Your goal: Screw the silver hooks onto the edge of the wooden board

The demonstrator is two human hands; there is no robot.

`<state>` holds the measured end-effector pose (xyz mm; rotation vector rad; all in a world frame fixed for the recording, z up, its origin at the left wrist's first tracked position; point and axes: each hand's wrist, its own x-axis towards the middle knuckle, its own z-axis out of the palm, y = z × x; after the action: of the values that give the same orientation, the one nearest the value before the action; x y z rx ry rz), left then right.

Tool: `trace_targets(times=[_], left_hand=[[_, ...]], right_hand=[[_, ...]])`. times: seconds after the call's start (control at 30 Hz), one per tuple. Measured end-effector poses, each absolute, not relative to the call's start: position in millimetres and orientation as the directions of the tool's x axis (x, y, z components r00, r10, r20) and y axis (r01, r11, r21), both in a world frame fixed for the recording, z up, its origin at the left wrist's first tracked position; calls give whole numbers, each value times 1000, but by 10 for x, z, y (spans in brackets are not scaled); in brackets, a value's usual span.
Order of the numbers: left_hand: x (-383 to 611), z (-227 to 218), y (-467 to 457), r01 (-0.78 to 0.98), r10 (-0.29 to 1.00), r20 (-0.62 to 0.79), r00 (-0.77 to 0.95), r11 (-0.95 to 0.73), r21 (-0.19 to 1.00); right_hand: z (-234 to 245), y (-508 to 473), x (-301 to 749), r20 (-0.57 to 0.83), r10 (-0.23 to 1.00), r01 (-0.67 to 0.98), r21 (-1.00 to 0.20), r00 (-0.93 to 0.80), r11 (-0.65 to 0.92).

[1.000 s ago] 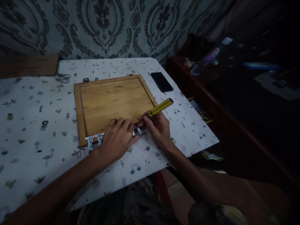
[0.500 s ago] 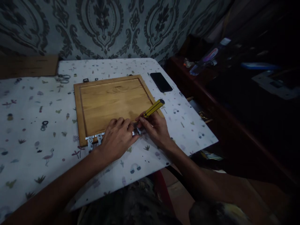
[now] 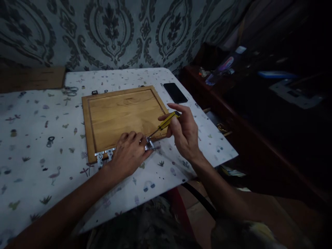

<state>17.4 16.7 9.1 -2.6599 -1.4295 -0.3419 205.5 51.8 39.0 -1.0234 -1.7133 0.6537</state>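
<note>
From my remote seat I watch the right hand (image 3: 185, 133) grasp a yellow screwdriver (image 3: 168, 121) by its handle, thumb against it and index finger lifted clear, the shaft slanting down to a metal bracket (image 3: 150, 144) at the panel's near edge. The wooden panel (image 3: 124, 114) lies flat on the patterned tablecloth (image 3: 38, 138), and the left hand (image 3: 129, 152) spreads over that edge with fingers around the bracket; in this dim light I cannot tell whether they pinch it or only press. My concern is the slant: force along a tilted shaft could, I judge, make the tip skid and jab the left fingers, which sit right beside it. A light hold with the index finger raised could also let the handle roll. Should the left hand ease, the bracket might slip out of line (the phone (image 3: 175, 92), at least, lies clear beyond the panel's right side).
</note>
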Motion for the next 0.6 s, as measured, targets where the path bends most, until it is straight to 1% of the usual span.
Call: trace_targets(times=[0.1, 0.17, 0.23, 0.27, 0.3, 0.37, 0.43, 0.5, 0.6], left_hand=[[178, 89, 168, 831, 803, 261, 535, -556, 9], [184, 101, 166, 834, 807, 256, 532, -552, 11], [190, 120, 162, 839, 815, 247, 525, -544, 14], [192, 130, 160, 840, 817, 243, 523, -542, 14], [193, 138, 158, 841, 818, 241, 523, -541, 12], [193, 150, 156, 839, 816, 240, 526, -544, 8], [191, 155, 157, 836, 813, 237, 532, -549, 4], [188, 157, 159, 833, 811, 229, 539, -554, 3], [187, 153, 162, 832, 812, 217, 541, -555, 0]], right_hand=[[477, 574, 2020, 562, 809, 410, -706, -173, 578], [526, 632, 1981, 617, 760, 412, -650, -203, 638], [571, 707, 1935, 630, 738, 329, -663, -241, 673], [592, 750, 1911, 609, 748, 249, -706, -265, 663], [611, 794, 1886, 570, 765, 152, -763, -301, 628], [642, 882, 1840, 475, 795, -45, -867, -378, 497], [660, 952, 1800, 394, 800, -172, -919, -452, 355], [662, 993, 1770, 353, 784, -246, -934, -511, 260], [653, 1003, 1735, 339, 750, -291, -935, -568, 202]])
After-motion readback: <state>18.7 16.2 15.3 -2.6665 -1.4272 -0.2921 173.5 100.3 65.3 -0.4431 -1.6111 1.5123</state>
